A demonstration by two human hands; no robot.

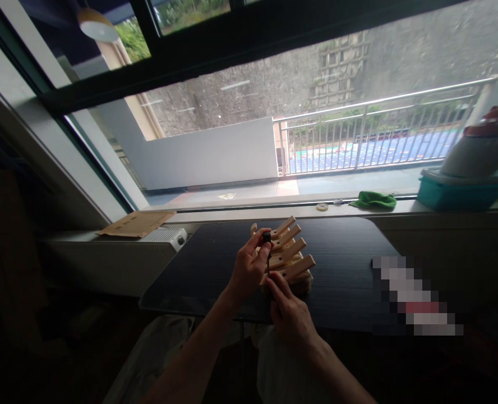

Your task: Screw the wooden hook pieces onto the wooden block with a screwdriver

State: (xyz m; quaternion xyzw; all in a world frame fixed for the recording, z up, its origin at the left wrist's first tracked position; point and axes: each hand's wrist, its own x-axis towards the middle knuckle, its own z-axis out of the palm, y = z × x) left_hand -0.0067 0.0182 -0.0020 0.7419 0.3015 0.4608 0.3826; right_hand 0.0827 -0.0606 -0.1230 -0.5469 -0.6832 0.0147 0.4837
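A light wooden assembly (290,255) of several slanted slats with round holes sits on the dark table (215,264). My left hand (248,268) pinches the black handle of a small screwdriver-like tool (267,249), held upright against the slats. My right hand (289,311) is closed at the tool's lower end and the base of the wooden piece. What its fingertips grip is hidden.
A windowsill runs behind the table with a brown envelope (137,223), a white device (165,237), a green cloth (374,200), a small tape roll (322,207) and a teal box (463,191). A blurred patch (415,303) lies at the table's right.
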